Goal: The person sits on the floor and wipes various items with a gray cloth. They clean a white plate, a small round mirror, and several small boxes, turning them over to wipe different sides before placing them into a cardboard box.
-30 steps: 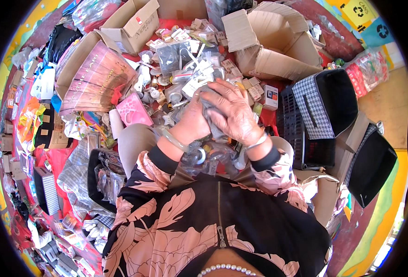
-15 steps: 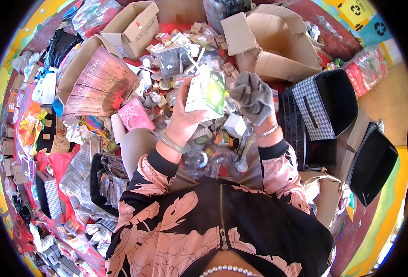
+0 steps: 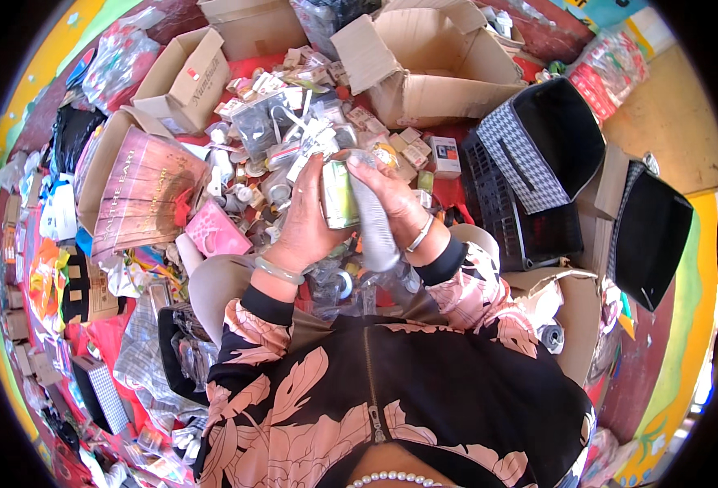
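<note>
Between my two hands, in front of my lap, is a small green and white box. My left hand is closed around its left side. In my right hand a grey cloth is bunched, its ribbed end hanging down; the cloth lies against the right side of the box. The fingertips of both hands are partly hidden behind the box and cloth. Below the hands, clear plastic packaging lies between my knees.
A heap of small boxes and bulbs spreads ahead. An open cardboard box stands at the far right, with a black crate and a houndstooth-trimmed bin nearer. At the left are a pink pleated bag and a pink packet.
My right hand has brought the grey cloth leftward against the box. The box has moved lower and turned more upright. The whole view has shifted slightly.
</note>
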A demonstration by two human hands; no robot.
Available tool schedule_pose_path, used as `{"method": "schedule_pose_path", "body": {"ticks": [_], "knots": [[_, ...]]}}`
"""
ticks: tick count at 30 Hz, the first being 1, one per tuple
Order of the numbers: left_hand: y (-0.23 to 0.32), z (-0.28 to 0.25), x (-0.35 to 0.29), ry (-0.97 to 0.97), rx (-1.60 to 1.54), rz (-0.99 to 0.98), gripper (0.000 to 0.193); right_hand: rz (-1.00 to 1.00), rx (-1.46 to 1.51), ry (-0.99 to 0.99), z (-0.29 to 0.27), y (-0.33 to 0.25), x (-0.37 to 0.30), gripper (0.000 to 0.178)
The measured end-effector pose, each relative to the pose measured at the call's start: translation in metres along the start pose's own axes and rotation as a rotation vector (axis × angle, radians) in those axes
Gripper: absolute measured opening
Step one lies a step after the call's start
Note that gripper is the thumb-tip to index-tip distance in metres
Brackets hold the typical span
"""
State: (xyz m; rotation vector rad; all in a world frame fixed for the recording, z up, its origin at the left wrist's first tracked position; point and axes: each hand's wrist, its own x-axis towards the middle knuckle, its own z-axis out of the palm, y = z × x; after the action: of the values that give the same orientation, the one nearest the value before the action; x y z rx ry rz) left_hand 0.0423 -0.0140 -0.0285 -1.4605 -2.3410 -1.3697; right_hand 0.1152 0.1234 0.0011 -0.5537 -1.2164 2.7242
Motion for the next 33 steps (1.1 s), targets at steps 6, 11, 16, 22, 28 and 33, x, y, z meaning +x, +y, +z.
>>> {"method": "schedule_pose_path", "body": {"ticks": [6, 11, 16, 22, 28, 33], "knots": [[0.001, 0.012, -0.004, -0.073, -0.273, -0.177, 0.096, -0.072, -0.163, 0.162, -0.027, 0.016, 0.013, 0.045], [-0.019, 0.007, -0.004, 0.179, -0.607, -0.252, 0.082, 0.056, 0.003, 0.210, -0.032, 0.017, 0.006, 0.052], [-0.024, 0.023, -0.006, 0.134, -0.343, -0.180, 0.084, 0.157, 0.011, -0.142, -0.014, 0.008, -0.020, 0.068], [-0.008, 0.020, 0.006, 0.002, -0.413, -0.182, 0.094, 0.030, 0.192, 0.079, -0.045, -0.044, -0.032, 0.044], [-0.029, 0.028, -0.004, -0.051, -0.324, -0.262, 0.050, -0.469, 0.107, 0.474, -0.170, -0.170, -0.057, 0.042], [-0.031, 0.032, -0.006, -0.079, -0.212, -0.165, 0.040, -0.524, 0.109, 0.767, -0.277, -0.220, -0.064, 0.043]]}}
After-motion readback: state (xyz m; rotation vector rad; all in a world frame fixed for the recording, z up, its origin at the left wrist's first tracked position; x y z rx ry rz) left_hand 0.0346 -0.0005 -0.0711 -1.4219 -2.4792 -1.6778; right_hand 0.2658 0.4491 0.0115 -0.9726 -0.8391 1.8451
